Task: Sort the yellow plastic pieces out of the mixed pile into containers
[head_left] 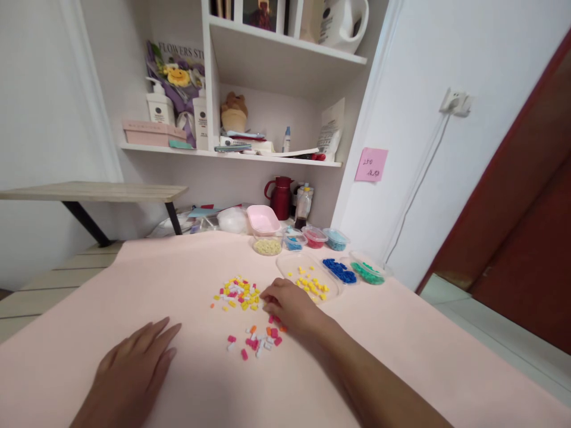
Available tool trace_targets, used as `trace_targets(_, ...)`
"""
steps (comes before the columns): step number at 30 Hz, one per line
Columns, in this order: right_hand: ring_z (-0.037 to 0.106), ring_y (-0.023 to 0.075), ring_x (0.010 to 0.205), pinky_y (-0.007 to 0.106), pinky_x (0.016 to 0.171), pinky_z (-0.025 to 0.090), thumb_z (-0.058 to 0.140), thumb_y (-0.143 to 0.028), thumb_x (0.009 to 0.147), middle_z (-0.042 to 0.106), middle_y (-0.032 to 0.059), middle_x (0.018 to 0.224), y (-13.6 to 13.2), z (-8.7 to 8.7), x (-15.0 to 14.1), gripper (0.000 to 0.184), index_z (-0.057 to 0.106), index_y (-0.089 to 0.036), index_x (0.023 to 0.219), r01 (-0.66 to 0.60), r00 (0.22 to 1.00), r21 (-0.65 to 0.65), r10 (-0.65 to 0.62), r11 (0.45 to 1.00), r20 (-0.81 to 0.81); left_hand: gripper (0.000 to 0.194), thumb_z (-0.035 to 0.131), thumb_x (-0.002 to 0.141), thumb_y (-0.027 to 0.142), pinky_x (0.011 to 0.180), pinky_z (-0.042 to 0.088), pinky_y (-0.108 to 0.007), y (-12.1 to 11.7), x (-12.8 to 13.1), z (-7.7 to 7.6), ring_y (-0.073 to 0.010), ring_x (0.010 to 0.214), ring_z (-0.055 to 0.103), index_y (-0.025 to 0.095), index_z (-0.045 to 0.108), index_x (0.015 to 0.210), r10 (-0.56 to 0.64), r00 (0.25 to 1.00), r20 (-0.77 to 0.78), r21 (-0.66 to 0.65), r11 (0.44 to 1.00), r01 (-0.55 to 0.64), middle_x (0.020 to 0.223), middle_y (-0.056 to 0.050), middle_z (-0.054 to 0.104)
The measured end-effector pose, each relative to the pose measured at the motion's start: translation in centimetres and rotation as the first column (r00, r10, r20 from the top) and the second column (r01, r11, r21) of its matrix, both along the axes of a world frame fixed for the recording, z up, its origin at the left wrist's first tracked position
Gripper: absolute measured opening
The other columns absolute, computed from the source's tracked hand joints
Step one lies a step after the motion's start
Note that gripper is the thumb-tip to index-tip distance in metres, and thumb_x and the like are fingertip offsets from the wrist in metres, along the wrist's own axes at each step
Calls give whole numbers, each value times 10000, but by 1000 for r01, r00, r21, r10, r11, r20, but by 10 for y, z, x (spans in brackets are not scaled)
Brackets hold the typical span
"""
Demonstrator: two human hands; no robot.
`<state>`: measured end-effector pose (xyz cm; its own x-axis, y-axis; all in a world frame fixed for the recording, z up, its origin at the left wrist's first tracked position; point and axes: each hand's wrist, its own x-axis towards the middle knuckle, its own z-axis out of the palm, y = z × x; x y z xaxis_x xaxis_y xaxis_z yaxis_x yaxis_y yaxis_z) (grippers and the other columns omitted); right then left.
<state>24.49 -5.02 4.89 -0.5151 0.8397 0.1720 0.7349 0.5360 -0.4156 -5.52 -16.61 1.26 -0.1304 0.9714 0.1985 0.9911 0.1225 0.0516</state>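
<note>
My left hand (129, 368) lies flat on the pink table covering (191, 380), fingers stretched out and nothing in them. Beside the right edge of a mixed pile of small plastic pieces (241, 293), yellow, white, pink and orange, is my right hand (288, 303). Its fingers are bent, with a gap between the fingertips and thumb, and no piece shows between them. Closer to me lies a looser group of pink, white and orange pieces (261, 342). Behind my right hand, a clear shallow tray (336, 291) holds only yellow pieces (314, 287), partly hidden by the hand.
Dark blue pieces (339, 271) and a tub of green pieces (367, 272) stand right of the tray. Farther back are tubs with pale yellow (267, 246), red (314, 238) and light blue pieces (336, 239), a pink bowl (263, 219) and a red jug (281, 199).
</note>
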Motion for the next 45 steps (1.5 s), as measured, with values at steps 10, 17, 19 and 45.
trace_targets(10, 550, 145, 832, 231, 650, 324, 664, -105, 692, 636, -1, 873, -2, 1, -2, 161, 657, -226, 797, 50, 998, -4, -50, 999, -49, 555, 279, 868, 435, 1088, 334, -461, 1, 0, 2, -241, 1345, 433, 311, 559, 1331, 6, 1000, 3, -26, 1000, -6, 1442, 12, 513)
trace_targets(17, 554, 136, 721, 236, 614, 326, 622, -151, 740, 643, -23, 792, 6, 14, 21, 93, 621, -228, 794, 215, 959, 119, -186, 969, -215, 569, 270, 861, 442, 1089, 334, -467, 2, -1, 0, -245, 1342, 439, 308, 561, 1330, 21, 1000, -3, -25, 999, -21, 1443, 13, 511)
trace_targets(19, 572, 148, 739, 249, 633, 357, 580, -175, 784, 645, -6, 844, 10, 19, 35, 100, 622, -231, 855, 332, 916, 201, -264, 922, -302, 572, 264, 861, 445, 1085, 337, -470, 2, -1, 0, -247, 1336, 446, 308, 560, 1332, 21, 1000, -6, -25, 999, -21, 1442, 12, 512)
trace_targets(45, 584, 167, 922, 245, 797, 412, 462, -56, 808, 654, 28, 953, -6, 5, 6, 321, 710, -231, 914, -126, 986, -7, 124, 992, -112, 535, 297, 876, 403, 1080, 337, -465, -1, 5, 8, -246, 1331, 446, 294, 571, 1321, 12, 1000, 24, -22, 1000, -11, 1437, -9, 520)
